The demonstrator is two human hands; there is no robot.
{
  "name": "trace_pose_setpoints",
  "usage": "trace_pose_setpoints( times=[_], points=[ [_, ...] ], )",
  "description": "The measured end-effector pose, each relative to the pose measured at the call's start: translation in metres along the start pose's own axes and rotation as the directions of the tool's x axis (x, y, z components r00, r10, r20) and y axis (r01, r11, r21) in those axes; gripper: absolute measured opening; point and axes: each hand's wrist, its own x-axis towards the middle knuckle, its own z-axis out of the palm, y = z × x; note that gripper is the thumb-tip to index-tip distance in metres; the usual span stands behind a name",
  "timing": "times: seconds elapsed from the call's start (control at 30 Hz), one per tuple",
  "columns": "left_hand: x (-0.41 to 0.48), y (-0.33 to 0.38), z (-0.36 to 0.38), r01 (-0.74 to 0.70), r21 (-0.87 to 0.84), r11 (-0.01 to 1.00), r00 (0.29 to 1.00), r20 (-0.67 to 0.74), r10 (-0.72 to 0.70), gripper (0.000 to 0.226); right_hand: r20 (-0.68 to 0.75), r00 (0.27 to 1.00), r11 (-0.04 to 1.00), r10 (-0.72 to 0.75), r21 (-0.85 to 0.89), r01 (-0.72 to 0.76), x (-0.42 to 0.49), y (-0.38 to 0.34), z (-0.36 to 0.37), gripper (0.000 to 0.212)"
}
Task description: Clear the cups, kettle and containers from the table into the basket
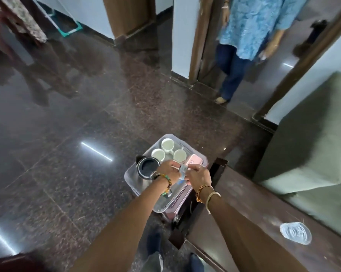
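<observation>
A clear plastic basket [130, 174] stands left of the dark wooden table [236, 205]. Inside it are three white cups [167, 144], [158, 154], [179, 155], a black kettle [146, 168] and a pink container [194, 161]. Over the basket's middle, my left hand [168, 171] and my right hand [198, 176] meet, fingers curled round a small clear container [182, 170]. The hands hide most of that container. A clear round lid [295, 233] lies on the table at the right.
The basket sits on a pinkish case [182, 195] on the dark polished floor. A green sofa [313, 144] stands behind the table. A person in a blue top [250, 26] stands in the doorway ahead. My feet [154, 244] are below the basket.
</observation>
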Motion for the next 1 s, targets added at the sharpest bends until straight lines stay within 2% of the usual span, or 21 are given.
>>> trace_pose_setpoints(
  times=[0.1, 0.2, 0.33, 0.57, 0.77, 0.9, 1.0],
  points=[
    [0.011, 0.012, 0.001, -0.02, -0.001, 1.0, 1.0, 0.01, 0.02, 0.027, -0.034, 0.999, 0.999, 0.022, 0.042, -0.02, 0.009, -0.006, -0.004, 0.03],
    [0.039, 0.016, 0.011, -0.023, 0.005, 1.0, 0.996, 0.086, 0.022, 0.028, -0.103, 0.994, 0.998, 0.044, 0.044, -0.039, 0.02, -0.012, -0.006, 0.031],
    [0.065, 0.017, 0.031, -0.052, 0.094, 0.994, 0.99, 0.136, 0.039, 0.03, -0.165, 0.983, 0.996, 0.075, 0.051, -0.067, 0.04, -0.001, -0.008, 0.036],
    [0.1, -0.008, 0.07, -0.049, 0.204, 0.978, 0.98, 0.198, 0.008, 0.035, -0.154, 0.978, 0.989, 0.142, -0.006, -0.145, 0.079, 0.035, 0.001, 0.039],
    [0.13, -0.02, 0.08, -0.039, 0.153, 0.987, 0.973, 0.232, 0.002, 0.039, -0.155, 0.977, 0.989, 0.147, 0.01, -0.147, 0.113, 0.044, 0.01, 0.042],
    [0.148, -0.018, 0.079, 0.017, 0.07, 0.997, 0.97, 0.241, -0.034, 0.045, -0.164, 0.976, 0.989, 0.144, 0.014, -0.144, 0.134, 0.04, 0.014, 0.04],
    [0.151, -0.017, 0.077, 0.001, 0.092, 0.996, 0.977, 0.214, -0.021, 0.045, -0.179, 0.972, 0.988, 0.153, 0.01, -0.153, 0.141, 0.037, 0.016, 0.039]
  ],
)
